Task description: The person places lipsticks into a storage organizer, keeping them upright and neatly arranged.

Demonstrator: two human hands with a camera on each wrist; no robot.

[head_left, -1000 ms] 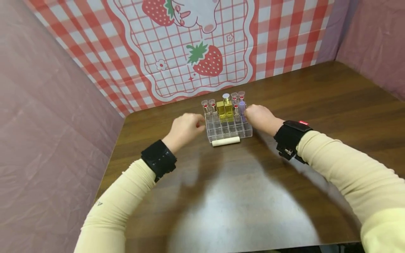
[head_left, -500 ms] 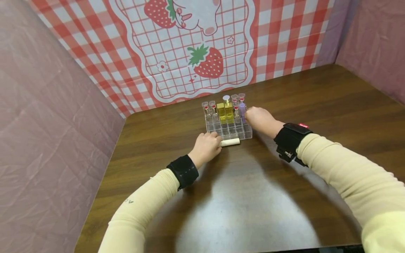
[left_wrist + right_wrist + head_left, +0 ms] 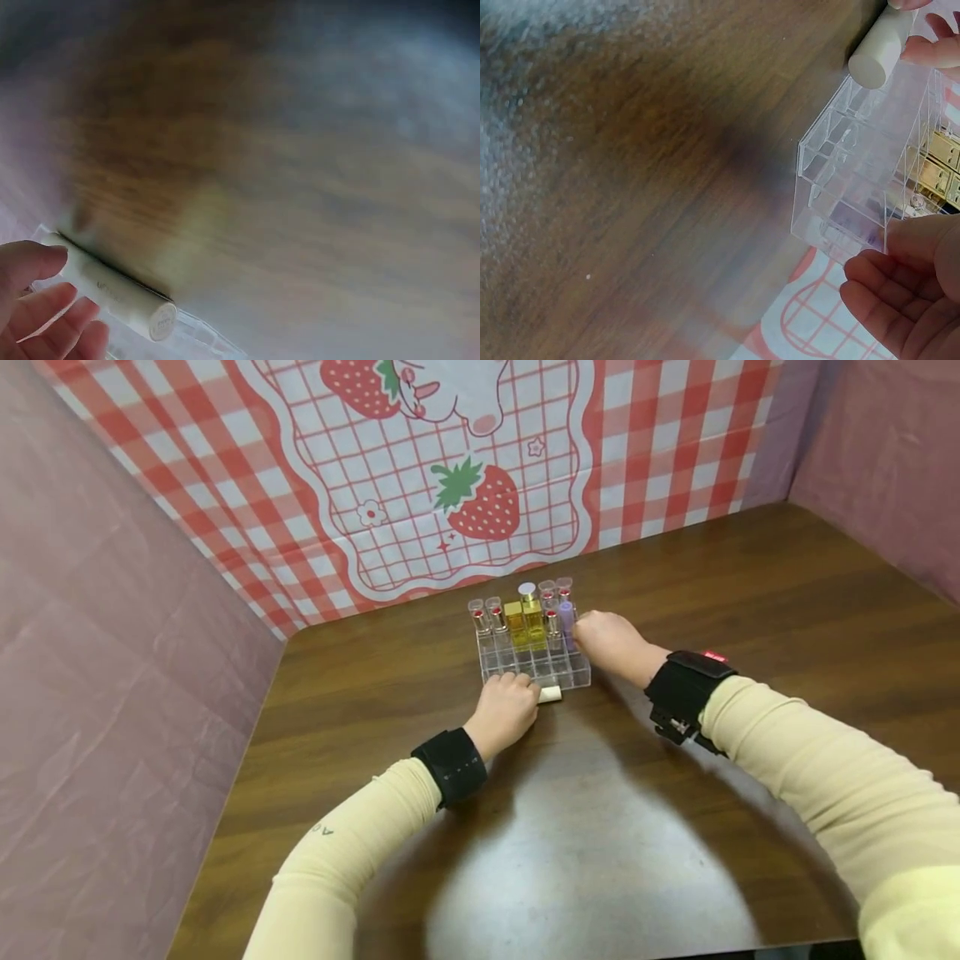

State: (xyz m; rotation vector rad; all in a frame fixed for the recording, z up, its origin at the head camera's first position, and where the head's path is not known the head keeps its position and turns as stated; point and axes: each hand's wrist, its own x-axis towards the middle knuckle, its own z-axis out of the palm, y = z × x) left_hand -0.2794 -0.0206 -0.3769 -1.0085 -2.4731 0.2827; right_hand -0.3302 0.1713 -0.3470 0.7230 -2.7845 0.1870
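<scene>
A clear divided lipstick organizer [image 3: 573, 675] stands near the back of the table. In front of it lies a cream-coloured cylindrical tube [image 3: 550, 694], with small print on its side [image 3: 112, 292]. My left hand [image 3: 504, 714] covers most of this tube in the head view; its thumb and fingers come round the tube's far end in the wrist views. At the organizer's right side, my right hand [image 3: 611, 643] pinches the clear side wall between thumb and fingers. Several lipsticks [image 3: 477, 617] with clear caps, gold-yellow bottles [image 3: 533, 618] and a lilac tube [image 3: 567, 618] stand in the rear compartments.
The dark wooden table [image 3: 720, 610] spreads around the organizer, with a glare patch nearer the front. A red-checked strawberry cloth [image 3: 487, 502] hangs close behind, and pink fabric [image 3: 112, 693] covers both sides.
My left hand has come down and right from the organizer's left side onto the cream tube, then slid a little further along it. My right hand keeps its place at the organizer.
</scene>
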